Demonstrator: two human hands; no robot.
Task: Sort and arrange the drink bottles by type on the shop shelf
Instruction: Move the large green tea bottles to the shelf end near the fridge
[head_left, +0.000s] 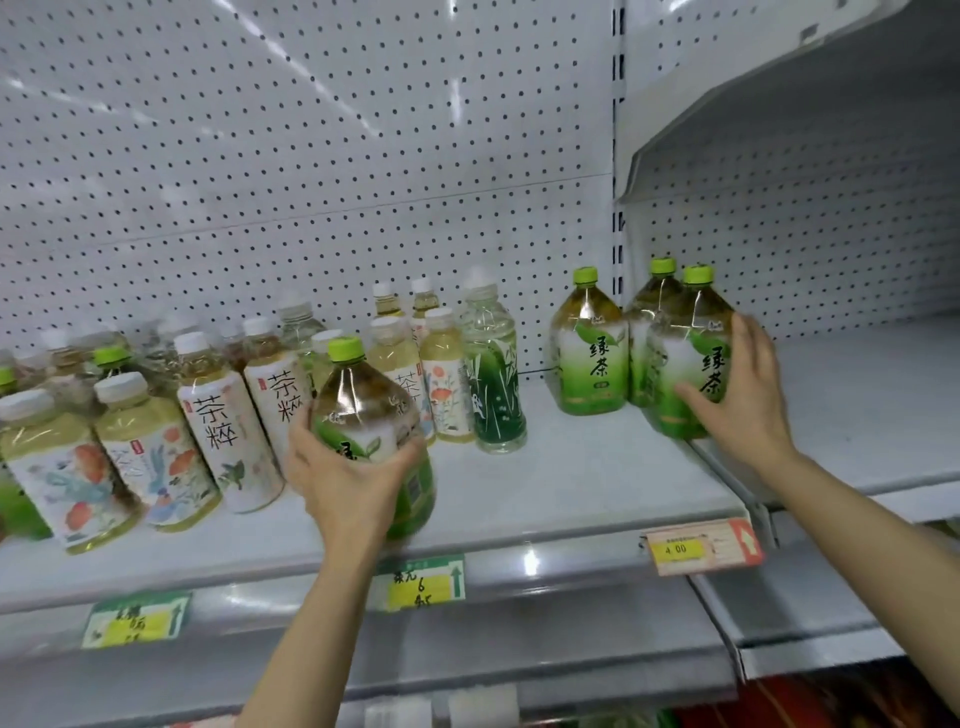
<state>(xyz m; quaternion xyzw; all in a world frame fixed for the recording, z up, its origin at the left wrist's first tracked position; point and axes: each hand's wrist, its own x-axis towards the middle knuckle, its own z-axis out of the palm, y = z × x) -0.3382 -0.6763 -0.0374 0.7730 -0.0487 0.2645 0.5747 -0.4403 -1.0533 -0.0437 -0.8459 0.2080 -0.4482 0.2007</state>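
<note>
Green-tea bottle (371, 431), green-capped and nearly full, sits in the left hand (345, 480) over the front edge of the shelf (571, 483), just ahead of the white-capped tea bottles (228, 415). It looks heavy for its size, with smooth, stiff plastic walls and a glossy label that could slip; the broad belly below the shoulder is the sound place to hold it. The left grip is curled round that belly, thumb and fingers wrapped wide. Toward the shelf's right end stand three matching green-tea bottles: one alone (589, 353) and two (652, 322) close together. The right hand (743, 395) lies against the front one (688, 364), fingers fairly straight, touching rather than clasping.
</note>
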